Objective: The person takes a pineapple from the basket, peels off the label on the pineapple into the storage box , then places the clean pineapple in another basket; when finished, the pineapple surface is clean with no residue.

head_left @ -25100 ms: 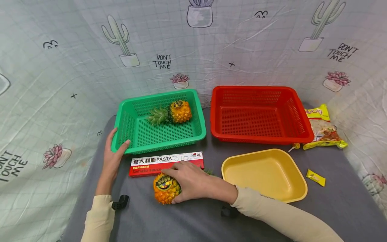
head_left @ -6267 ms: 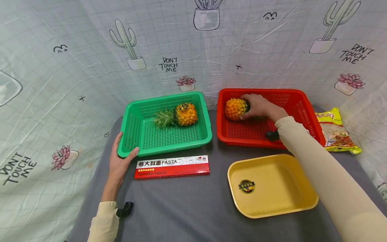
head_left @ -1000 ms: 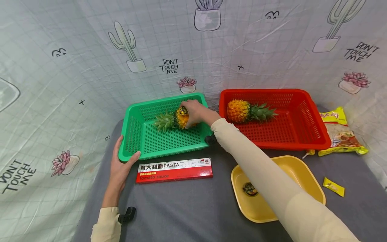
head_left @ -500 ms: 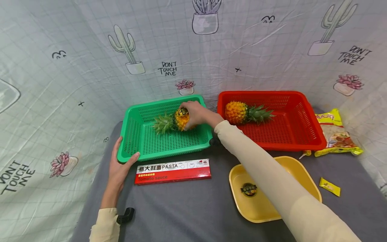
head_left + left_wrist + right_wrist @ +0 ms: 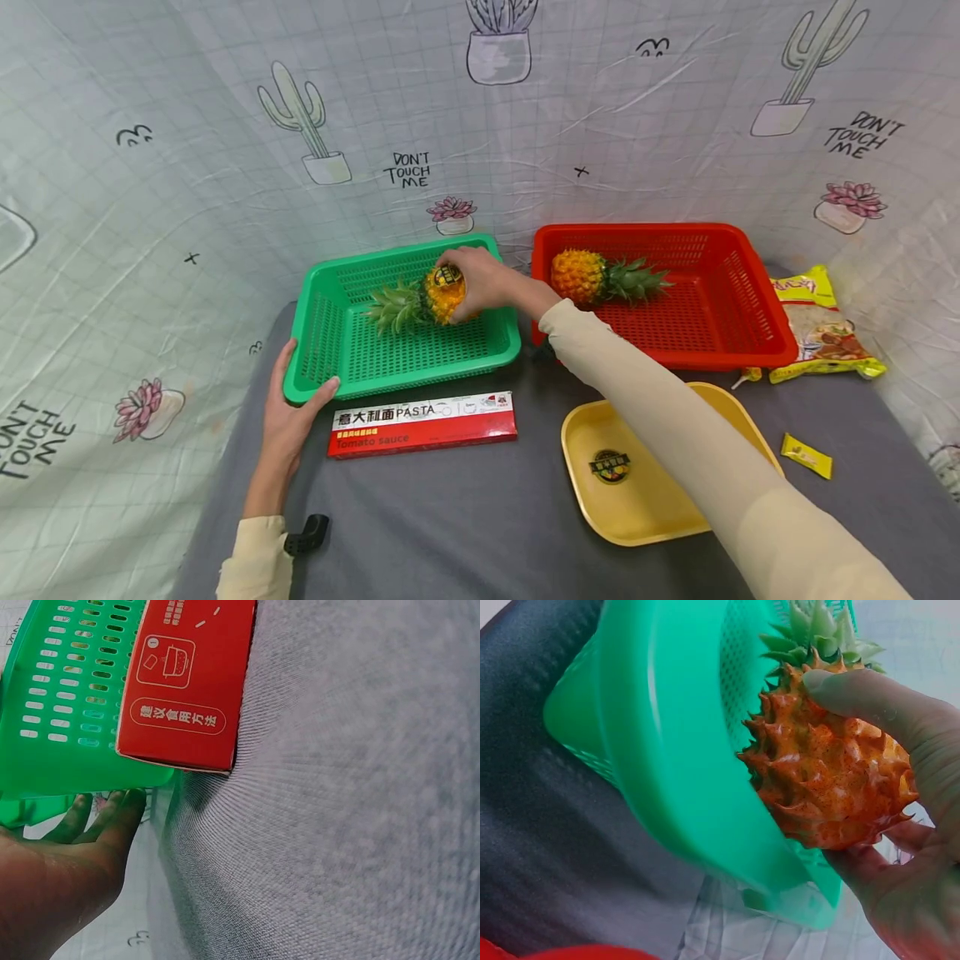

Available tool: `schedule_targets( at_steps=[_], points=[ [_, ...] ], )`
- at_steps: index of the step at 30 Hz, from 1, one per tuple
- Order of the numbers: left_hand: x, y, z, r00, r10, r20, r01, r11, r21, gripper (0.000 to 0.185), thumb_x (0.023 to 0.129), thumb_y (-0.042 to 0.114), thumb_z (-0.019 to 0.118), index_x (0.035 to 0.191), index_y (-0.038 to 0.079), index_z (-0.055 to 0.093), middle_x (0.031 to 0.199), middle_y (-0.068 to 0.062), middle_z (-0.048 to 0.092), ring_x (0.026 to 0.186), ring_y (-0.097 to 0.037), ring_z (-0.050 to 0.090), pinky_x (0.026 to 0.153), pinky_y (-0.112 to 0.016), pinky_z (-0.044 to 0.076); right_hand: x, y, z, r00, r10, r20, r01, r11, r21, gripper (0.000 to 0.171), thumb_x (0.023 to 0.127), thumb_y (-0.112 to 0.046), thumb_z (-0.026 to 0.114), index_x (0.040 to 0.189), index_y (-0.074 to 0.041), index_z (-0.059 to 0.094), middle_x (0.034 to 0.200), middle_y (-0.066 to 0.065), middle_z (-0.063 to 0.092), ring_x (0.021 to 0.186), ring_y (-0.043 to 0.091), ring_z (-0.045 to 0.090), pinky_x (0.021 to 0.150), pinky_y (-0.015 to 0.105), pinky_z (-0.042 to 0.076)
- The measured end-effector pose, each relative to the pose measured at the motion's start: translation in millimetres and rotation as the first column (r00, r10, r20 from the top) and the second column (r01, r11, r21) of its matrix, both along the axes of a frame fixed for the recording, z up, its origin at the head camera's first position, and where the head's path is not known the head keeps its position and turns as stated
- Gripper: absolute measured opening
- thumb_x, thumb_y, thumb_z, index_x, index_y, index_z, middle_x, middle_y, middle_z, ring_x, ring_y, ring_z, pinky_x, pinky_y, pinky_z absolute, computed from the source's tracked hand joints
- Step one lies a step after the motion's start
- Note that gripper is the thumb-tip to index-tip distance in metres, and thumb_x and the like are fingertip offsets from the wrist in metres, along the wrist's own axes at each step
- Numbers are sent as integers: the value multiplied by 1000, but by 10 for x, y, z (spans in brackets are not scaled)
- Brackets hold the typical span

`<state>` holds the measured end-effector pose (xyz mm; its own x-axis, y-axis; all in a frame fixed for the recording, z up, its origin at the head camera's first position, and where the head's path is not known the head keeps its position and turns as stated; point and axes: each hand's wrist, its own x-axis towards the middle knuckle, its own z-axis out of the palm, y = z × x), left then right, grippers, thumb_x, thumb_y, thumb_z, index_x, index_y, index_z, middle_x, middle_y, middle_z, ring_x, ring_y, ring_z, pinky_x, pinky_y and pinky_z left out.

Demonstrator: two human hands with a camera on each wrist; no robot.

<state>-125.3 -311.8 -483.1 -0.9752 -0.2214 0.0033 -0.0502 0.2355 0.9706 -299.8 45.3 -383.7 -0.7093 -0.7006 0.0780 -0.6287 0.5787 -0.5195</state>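
Note:
In the head view my right hand (image 5: 483, 282) grips the orange body of a small pineapple (image 5: 444, 292) with a black round label, inside the green basket (image 5: 405, 385). Its leafy crown points left. Close up in the right wrist view, thumb and fingers span the spiny pineapple (image 5: 832, 757) beside the green rim. My left hand (image 5: 288, 417) holds the basket's front left corner, thumb at the front rim and fingers along the left side. The left wrist view shows those fingers (image 5: 124, 825) against the basket's outer wall. Another pineapple (image 5: 581, 277) lies in the red basket (image 5: 652, 360).
A red and white pasta box (image 5: 423, 427) lies before the green basket. Under my right forearm sits a yellow tray (image 5: 622, 521) with a black round sticker (image 5: 610, 467). A food bag (image 5: 825, 333), a lollipop (image 5: 746, 377) and a yellow packet (image 5: 807, 455) lie right.
The second pineapple went from the front of the table into the red basket, and my right hand moved over to the green basket's pineapple. A sticker now lies in the yellow tray.

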Motion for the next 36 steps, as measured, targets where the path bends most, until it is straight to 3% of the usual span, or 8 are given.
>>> schedule_targets(
  at_steps=[5, 15, 29, 36],
  points=[
    [-5, 10, 20, 1000, -7, -2, 7, 1000, -9, 96, 95, 22, 83, 166, 50, 23, 172, 4, 20, 152, -27, 28, 115, -51, 32, 74, 15, 64, 1000, 1, -8, -1, 1000, -21, 84, 76, -29, 97, 145, -6, 55, 134, 10, 60, 120, 25, 53, 110, 45, 35],
    [-29, 11, 6, 1000, -14, -6, 14, 1000, 9, 96, 95, 22, 83, 166, 49, 24, 171, 2, 23, 149, -25, 32, 111, -39, 36, 264, 56, 214, 999, 34, -28, -38, 992, -122, 82, 75, -27, 97, 142, -6, 56, 132, 10, 60, 114, 23, 55, 93, 36, 51],
    [-9, -3, 53, 1000, 4, -5, -4, 1000, -8, 97, 94, 23, 84, 166, 49, 24, 172, 5, 20, 151, -24, 29, 115, -44, 32, 546, 33, 434, 996, 72, -45, -79, 982, -173, 84, 74, -32, 97, 143, -8, 56, 134, 6, 61, 114, 20, 54, 92, 34, 49],
    [-8, -14, 33, 1000, 3, 6, -2, 1000, -28, 98, 94, 25, 84, 167, 49, 22, 173, 8, 16, 153, -25, 25, 117, -53, 29, 745, 37, 513, 996, 80, -48, -88, 979, -184, 83, 74, -35, 97, 143, -10, 58, 132, 5, 62, 118, 20, 52, 96, 36, 47]
  ],
)
